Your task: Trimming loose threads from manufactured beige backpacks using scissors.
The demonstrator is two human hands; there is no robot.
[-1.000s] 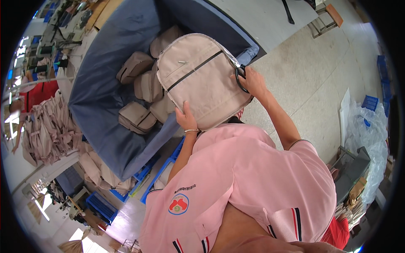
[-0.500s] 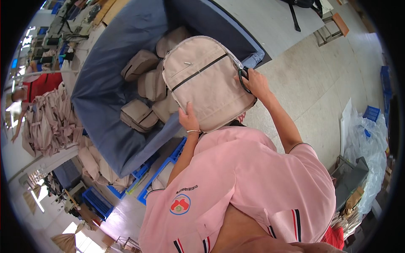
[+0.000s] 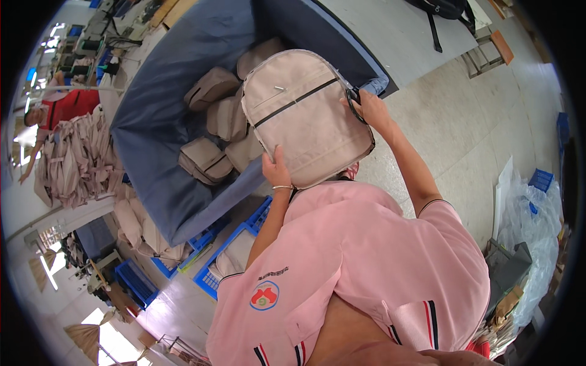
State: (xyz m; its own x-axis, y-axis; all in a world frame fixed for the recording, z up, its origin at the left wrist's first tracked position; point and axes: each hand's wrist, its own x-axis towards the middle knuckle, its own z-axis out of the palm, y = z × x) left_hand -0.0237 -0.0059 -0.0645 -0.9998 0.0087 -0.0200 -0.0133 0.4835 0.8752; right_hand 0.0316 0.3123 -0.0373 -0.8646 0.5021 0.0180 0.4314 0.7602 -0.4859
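Note:
A beige backpack point(image 3: 308, 122) with a dark zipper line across its front is held up before me, tilted slightly. My left hand point(image 3: 276, 168) grips its lower left edge, thumb on the front panel and the other fingers behind. At its right edge my right hand point(image 3: 370, 110) is closed around black-handled scissors point(image 3: 353, 107); their blades cannot be made out. That hand is against the backpack's side. Beyond and to the left, several beige bags point(image 3: 206, 160) lie inside a large blue fabric-lined bin point(image 3: 152, 146), partly covered by the held backpack.
A grey table point(image 3: 390, 36) with a black bag point(image 3: 442, 9) adjoins the bin at the far right. Blue crates point(image 3: 210, 282) stand at my left. A person in red point(image 3: 70, 108) is beside heaped beige pieces point(image 3: 79, 158). Clear plastic sheeting point(image 3: 528, 238) is at the right.
The backpack and both hands have shifted very slightly to the right in the picture, along with the surroundings. My grip on the backpack and scissors is the same.

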